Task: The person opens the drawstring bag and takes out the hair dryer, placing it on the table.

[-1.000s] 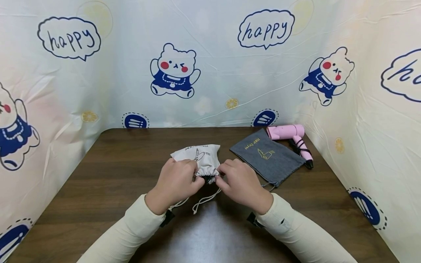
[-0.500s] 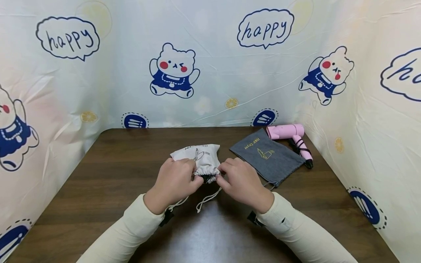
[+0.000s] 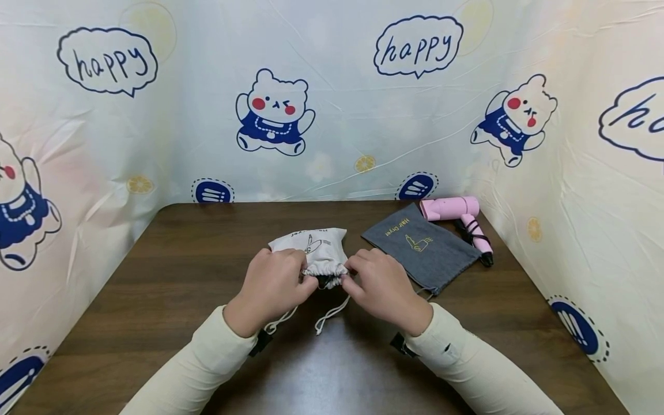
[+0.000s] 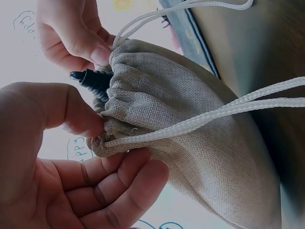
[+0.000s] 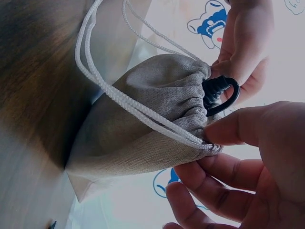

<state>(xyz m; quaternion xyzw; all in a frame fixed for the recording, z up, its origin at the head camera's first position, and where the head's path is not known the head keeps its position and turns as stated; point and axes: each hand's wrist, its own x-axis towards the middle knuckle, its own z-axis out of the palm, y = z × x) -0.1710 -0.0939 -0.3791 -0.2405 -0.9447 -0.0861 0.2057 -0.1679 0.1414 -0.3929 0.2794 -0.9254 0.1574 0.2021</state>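
A light beige drawstring bag (image 3: 323, 242) printed with "Hair Dryer" and a dryer outline stands tilted on the table, its gathered mouth toward me. My left hand (image 3: 277, 282) pinches one side of the mouth between thumb and fingers. The opposite side is pinched by my right hand (image 3: 381, 288). In the left wrist view a black ribbed cord end (image 4: 95, 82) pokes out of the partly gathered opening; the right wrist view shows its black cord (image 5: 232, 93) looping there. White drawstrings (image 5: 138, 112) hang from both sides of the mouth. The bag's contents are otherwise hidden.
On the right lies a flat grey drawstring bag (image 3: 420, 248) with yellow "Hair Dryer" print. Behind it is a pink hair dryer (image 3: 451, 208), its black cord wound round the handle. A printed curtain (image 3: 337, 104) encloses the back and sides of the wooden table (image 3: 171, 276).
My left hand has shifted slightly left along with its side of the mouth. The dangling drawstring end has swung a little right. The grey bag and pink hair dryer stay put.
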